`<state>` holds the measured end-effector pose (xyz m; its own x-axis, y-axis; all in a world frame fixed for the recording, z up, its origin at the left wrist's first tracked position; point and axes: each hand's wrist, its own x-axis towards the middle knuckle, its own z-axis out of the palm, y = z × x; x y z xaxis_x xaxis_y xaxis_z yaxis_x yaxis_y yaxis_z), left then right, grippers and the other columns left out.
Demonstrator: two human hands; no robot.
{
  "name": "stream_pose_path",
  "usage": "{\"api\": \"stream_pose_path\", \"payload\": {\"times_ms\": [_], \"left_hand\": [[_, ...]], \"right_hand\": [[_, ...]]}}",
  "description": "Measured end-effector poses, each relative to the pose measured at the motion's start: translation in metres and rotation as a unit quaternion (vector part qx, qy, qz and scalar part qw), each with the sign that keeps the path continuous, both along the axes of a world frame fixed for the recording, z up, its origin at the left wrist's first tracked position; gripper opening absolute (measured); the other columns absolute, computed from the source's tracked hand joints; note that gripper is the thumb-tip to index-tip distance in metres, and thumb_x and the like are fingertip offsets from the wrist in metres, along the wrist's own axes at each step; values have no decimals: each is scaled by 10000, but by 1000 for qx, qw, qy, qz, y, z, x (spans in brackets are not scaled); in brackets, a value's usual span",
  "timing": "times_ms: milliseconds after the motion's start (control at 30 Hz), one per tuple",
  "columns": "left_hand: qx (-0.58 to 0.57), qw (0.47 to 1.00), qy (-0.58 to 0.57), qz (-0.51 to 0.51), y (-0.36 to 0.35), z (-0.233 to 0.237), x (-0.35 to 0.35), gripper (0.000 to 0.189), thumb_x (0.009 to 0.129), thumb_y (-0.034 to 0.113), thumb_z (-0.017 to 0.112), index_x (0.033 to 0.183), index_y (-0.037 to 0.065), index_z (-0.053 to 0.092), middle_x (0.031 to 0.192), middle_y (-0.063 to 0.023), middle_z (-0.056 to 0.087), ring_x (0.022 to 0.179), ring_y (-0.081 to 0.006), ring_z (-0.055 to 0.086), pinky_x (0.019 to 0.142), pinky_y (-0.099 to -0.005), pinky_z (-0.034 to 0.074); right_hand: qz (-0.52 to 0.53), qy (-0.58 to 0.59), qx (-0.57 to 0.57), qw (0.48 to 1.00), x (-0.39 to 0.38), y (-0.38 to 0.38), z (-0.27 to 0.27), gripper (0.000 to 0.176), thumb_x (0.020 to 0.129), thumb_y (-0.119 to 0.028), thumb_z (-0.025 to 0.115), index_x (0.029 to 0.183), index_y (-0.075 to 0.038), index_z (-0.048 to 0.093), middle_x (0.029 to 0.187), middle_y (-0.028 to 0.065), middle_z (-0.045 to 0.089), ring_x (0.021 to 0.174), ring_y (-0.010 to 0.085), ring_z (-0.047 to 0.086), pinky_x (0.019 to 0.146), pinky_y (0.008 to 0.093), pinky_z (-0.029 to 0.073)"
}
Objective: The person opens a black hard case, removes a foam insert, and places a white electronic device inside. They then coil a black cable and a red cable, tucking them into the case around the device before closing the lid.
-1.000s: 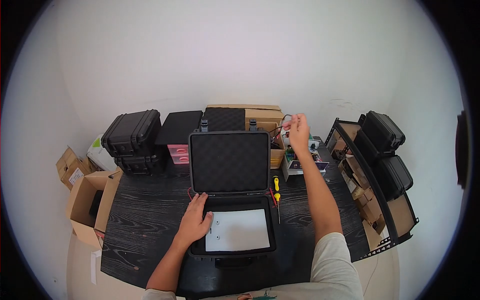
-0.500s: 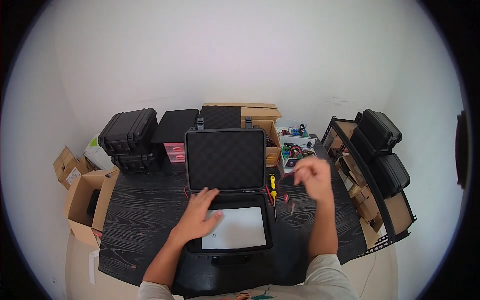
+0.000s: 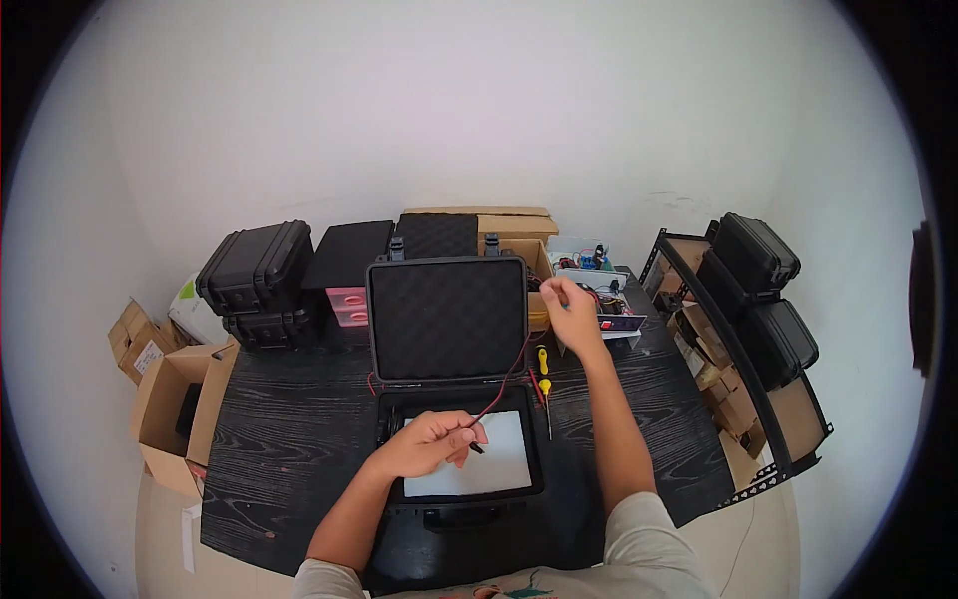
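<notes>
My left hand point(image 3: 431, 445) is closed on the lower end of a red wire point(image 3: 501, 390), with a short dark tip poking out below the fingers. It hovers over a white panel point(image 3: 499, 461) set inside an open black hard case point(image 3: 536, 469). From there the wire rises in front of the foam-lined lid point(image 3: 449, 319) toward my right hand point(image 3: 573, 311). That hand is raised beside the cardboard box at the back, its fingertips pinched together on the wire's upper part; the exact contact is too small to see.
Yellow-handled screwdrivers point(image 3: 545, 385) lie right of the case. Behind my right hand stand white housings point(image 3: 599, 280) with electronics. Stacked black cases point(image 3: 261, 270) and a pink drawer unit point(image 3: 348, 307) are at the left. A rack point(image 3: 743, 349) holds more cases at right.
My left hand has left the case's hinge edge and closed on the red wire over the panel. My right hand has moved left and up. The front white housing now sits differently, its red switch showing.
</notes>
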<state>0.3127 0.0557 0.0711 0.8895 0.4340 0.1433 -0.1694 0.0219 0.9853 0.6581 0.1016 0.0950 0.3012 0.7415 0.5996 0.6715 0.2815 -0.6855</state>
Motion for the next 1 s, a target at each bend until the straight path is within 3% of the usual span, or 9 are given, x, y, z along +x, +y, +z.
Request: {"api": "stream_pose_path", "payload": {"times_ms": [133,167,267,367,467,567,733,800,1000], "left_hand": [[-22,999,11,-31,10,-1,-1,306,1131,249,580,1180,-19,718,724,24,573,655,-81,521,661,-282,475],[-24,999,9,-41,12,-4,-1,312,1132,256,580,1182,-19,720,712,28,564,651,-80,513,656,-280,468],[-11,999,8,-40,17,-11,0,325,1128,279,590,1177,-13,725,695,35,551,643,-74,500,637,-275,450],[-16,999,20,-27,21,-15,0,339,1122,304,601,1163,-6,731,699,36,552,639,-73,492,631,-267,432],[5,999,53,-7,21,-14,1,348,1117,321,611,1126,-2,740,701,35,556,640,-71,489,641,-260,431],[8,998,60,4,24,-19,0,349,1118,317,611,1066,2,749,719,24,583,652,-73,495,648,-258,431],[15,999,39,15,28,-28,-1,351,1121,303,606,993,9,749,753,5,626,671,-79,505,662,-264,440],[15,999,36,15,28,-28,-1,356,1123,302,602,977,11,747,759,4,633,677,-79,508,669,-266,443],[18,998,49,21,27,-27,1,356,1132,301,580,957,24,719,739,22,594,677,-74,501,672,-263,453]], "right_hand": [[-126,-207,-127,962,31,64,-42,348,1044,-368,600,1126,-66,754,1174,107,718,1162,294,641,977,569,482],[-126,-191,-222,948,31,67,-42,427,1054,-424,540,1151,-73,763,1370,97,659,1364,327,526,1074,694,370],[-154,-221,-276,923,42,82,-54,400,1044,-393,565,1233,-82,731,1393,104,654,1373,331,539,1108,707,349],[-172,-186,-117,960,42,69,-44,432,1033,-291,596,1396,-63,647,1448,144,626,1384,363,537,1167,668,338],[-90,-141,132,977,50,53,-30,535,1013,-158,625,1524,-25,534,1495,181,589,1310,347,617,1098,539,478],[-77,-26,124,989,30,-1,8,574,1006,-52,615,1561,16,481,1536,204,553,1172,268,708,951,372,575],[-22,47,224,973,44,-63,8,535,1059,-45,556,1582,9,453,1627,146,472,996,163,717,840,292,565],[-42,48,200,978,49,-95,9,526,1074,-51,542,1589,-1,449,1545,136,554,961,135,714,758,256,530],[-70,62,115,989,88,-158,-26,202,1067,-116,600,1062,32,737,981,68,720,767,106,657,692,276,527]]}}
